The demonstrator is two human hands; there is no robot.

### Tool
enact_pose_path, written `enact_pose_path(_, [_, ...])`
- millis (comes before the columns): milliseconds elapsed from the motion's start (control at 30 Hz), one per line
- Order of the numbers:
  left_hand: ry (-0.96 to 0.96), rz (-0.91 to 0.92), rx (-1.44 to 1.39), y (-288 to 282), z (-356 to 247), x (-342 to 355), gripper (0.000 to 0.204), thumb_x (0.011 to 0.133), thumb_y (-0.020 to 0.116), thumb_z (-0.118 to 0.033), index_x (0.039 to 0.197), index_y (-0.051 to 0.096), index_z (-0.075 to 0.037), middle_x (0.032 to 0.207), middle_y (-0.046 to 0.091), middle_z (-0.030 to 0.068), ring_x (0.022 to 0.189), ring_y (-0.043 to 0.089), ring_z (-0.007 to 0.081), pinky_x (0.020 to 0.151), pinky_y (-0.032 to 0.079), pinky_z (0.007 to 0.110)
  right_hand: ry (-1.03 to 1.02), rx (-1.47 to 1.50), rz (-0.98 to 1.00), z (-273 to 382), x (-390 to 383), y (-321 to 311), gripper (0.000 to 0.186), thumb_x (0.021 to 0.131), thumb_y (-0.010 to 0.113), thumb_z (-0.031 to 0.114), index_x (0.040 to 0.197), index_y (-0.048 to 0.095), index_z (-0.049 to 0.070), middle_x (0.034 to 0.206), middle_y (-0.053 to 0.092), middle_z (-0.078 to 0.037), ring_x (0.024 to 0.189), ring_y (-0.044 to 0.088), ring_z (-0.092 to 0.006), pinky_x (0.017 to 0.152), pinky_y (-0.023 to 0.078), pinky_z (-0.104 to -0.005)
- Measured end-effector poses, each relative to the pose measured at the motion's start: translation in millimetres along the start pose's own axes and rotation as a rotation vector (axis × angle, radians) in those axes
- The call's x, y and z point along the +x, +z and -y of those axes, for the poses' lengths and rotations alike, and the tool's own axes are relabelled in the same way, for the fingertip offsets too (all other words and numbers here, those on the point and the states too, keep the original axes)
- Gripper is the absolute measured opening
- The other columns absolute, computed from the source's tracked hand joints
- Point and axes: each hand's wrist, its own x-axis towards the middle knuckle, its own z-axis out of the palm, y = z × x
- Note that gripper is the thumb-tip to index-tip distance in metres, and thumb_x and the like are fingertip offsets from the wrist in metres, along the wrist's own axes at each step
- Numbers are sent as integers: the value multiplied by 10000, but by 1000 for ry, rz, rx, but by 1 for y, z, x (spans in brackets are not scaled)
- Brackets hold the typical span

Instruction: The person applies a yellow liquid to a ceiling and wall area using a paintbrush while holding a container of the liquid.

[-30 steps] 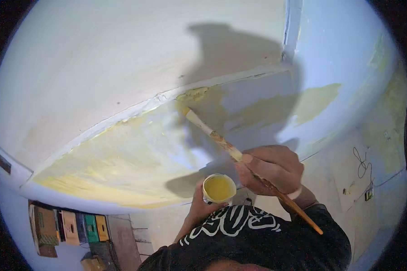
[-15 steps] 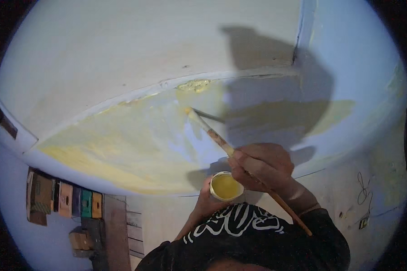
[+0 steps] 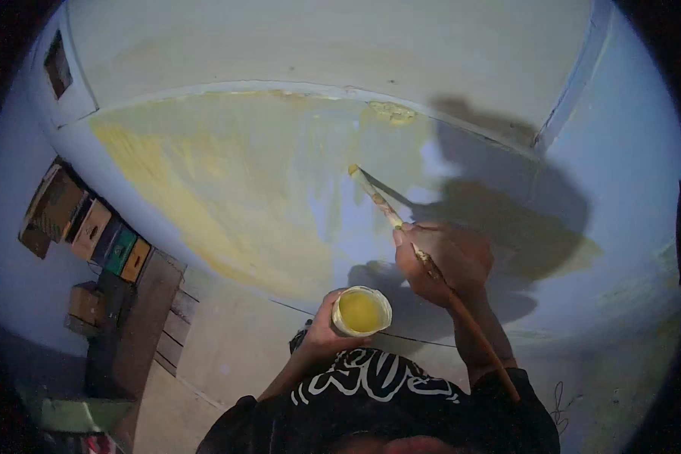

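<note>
My right hand (image 3: 450, 261) is closed round a long-handled paintbrush (image 3: 386, 212), whose wooden handle runs back along my forearm. The yellow-loaded bristle tip is at the pale blue wall (image 3: 356, 236); whether it touches, I cannot tell. Thin yellow paint (image 3: 242, 174) covers much of the wall's lower band in streaks. In my left hand (image 3: 329, 333) is a white plastic tub (image 3: 384, 306), held upright near my chest with yellow paint inside. Its fingers wrap the tub's left side.
Above the painted band runs a ledge, with a rough yellow patch (image 3: 392, 113) under it. Crates (image 3: 117, 250) and cardboard boxes (image 3: 57, 200) stand along the wall at left. A thin cable (image 3: 560, 407) lies at lower right. My shadow falls on the wall at right.
My view has turned and shifted, so the wall and crates sit differently in the picture. The brush tip has moved a little along the wall. Both hands keep their holds.
</note>
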Motion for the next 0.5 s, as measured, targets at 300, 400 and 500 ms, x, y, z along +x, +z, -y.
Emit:
enact_pose_path(300, [12,-84,20,-8,-8,-23,1060,674,982,-266,1487,359,5,1433,514,151,1366,496,257,1169,372,423,15,-84,-41,-6,8,7,239,766,835,-4,946,708,87,819,748,-121,672,736,-240,585,594,-323])
enact_pose_path(400, [-70,-127,37,-17,-6,-32,1050,654,988,-214,1471,368,8,1414,535,156,1350,514,252,1146,405,423,105,-81,217,6,3,10,193,786,829,27,922,711,96,799,747,-108,665,735,-226,584,586,-317])
enact_pose_path(500, [-68,-97,-6,-29,-3,-33,1008,661,975,-158,1457,380,5,1396,547,155,1322,542,253,1127,431,423,127,-213,190,17,19,9,158,803,821,49,897,707,103,789,748,-100,663,740,-215,594,590,-314])
